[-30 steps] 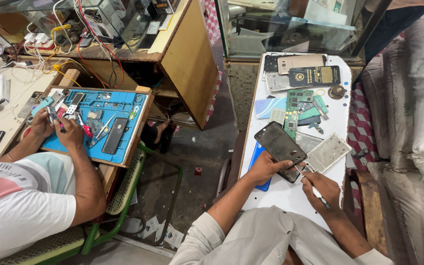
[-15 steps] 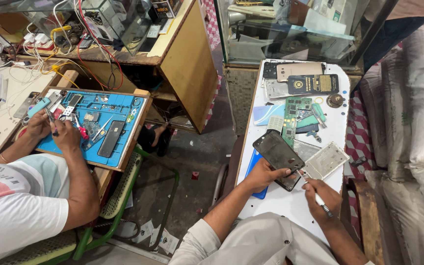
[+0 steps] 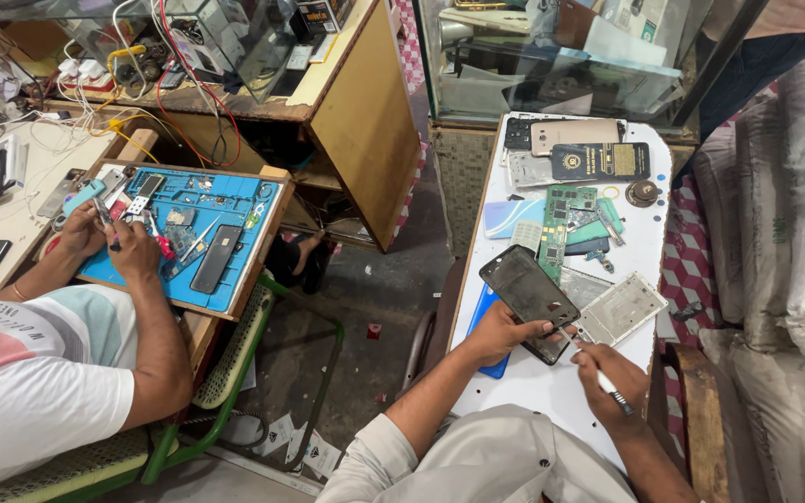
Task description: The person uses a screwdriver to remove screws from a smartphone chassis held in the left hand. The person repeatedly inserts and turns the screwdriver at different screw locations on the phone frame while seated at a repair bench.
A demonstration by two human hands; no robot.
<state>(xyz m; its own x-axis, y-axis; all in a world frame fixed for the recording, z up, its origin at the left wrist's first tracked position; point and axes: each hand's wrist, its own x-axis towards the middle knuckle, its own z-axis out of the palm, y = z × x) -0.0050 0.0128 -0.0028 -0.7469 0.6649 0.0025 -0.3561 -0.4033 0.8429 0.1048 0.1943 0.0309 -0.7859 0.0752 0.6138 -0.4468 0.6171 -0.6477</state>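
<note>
Left hand: closed on the dark phone, tilted over the white table.
Right hand: pinches a thin tool at its edge.
Progress: phone looks still whole — green board and silver frame already lie loose.

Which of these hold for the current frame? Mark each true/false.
1. The left hand holds a dark phone. True.
2. The right hand is empty. False: it holds a thin tool whose tip touches the phone.
3. A green circuit board lies on the white table. True.
4. The co-worker works over a red mat. False: the mat is blue.
</note>
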